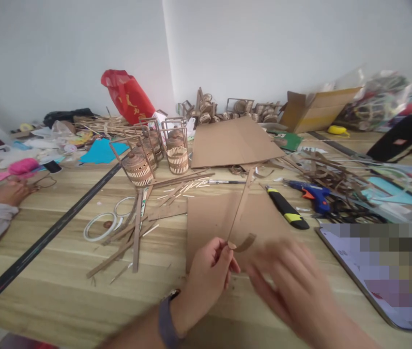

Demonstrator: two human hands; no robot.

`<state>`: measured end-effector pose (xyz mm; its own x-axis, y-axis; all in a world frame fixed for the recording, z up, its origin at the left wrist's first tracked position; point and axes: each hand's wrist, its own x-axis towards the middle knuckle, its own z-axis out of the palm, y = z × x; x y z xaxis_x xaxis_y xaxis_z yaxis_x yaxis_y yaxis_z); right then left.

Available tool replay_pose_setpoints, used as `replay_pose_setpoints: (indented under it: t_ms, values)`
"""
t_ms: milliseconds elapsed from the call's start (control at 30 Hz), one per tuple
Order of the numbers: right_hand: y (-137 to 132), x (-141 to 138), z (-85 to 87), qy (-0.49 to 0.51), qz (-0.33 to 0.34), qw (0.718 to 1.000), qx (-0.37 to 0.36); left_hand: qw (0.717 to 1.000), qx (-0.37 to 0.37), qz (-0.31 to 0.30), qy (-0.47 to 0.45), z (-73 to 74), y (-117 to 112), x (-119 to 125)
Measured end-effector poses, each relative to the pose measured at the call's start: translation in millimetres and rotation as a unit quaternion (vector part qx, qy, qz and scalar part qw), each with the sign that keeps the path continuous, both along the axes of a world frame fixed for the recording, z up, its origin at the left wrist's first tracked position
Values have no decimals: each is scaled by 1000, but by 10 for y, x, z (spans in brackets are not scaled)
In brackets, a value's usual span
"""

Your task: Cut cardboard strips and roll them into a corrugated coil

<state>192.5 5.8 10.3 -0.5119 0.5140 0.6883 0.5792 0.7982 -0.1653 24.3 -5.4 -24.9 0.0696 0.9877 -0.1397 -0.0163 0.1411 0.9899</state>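
Observation:
My left hand (209, 274) pinches a long thin cardboard strip (240, 208) near its lower end, where the strip curls to the right. The strip rises up and away over a flat cardboard sheet (206, 218) lying on the wooden table (56, 286). My right hand (293, 286) is just right of the curled end, blurred by motion, fingers spread and apart from the strip. A watch band sits on my left wrist.
A yellow-black utility knife (287, 208) and a blue glue gun (312, 194) lie right of the sheet. Tape rolls (100, 228), loose strips, small cardboard lantern models (138, 167), a larger cardboard sheet (233, 140), a red bag (128, 97). Another person's hand (9, 191) at far left.

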Motion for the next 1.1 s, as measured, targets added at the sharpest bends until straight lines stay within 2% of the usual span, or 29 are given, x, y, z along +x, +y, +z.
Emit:
replay_pose_setpoints:
  t_ms: [133,300,500,800,1100]
  values:
    - [288,-83,-85,21,46,997,-58,994,66,-8,92,45,-64,-16]
    - [280,-19,-185,53,51,992,-103,975,148,-21,162,115,-138,-31]
    - [204,-22,-198,106,80,983,-129,959,171,-50,221,132,-181,-49]
    - [126,-24,-227,189,72,964,-174,937,213,-94,261,154,-208,-52]
    - [63,-81,-233,215,55,964,-145,923,216,-81,309,117,-230,-55]
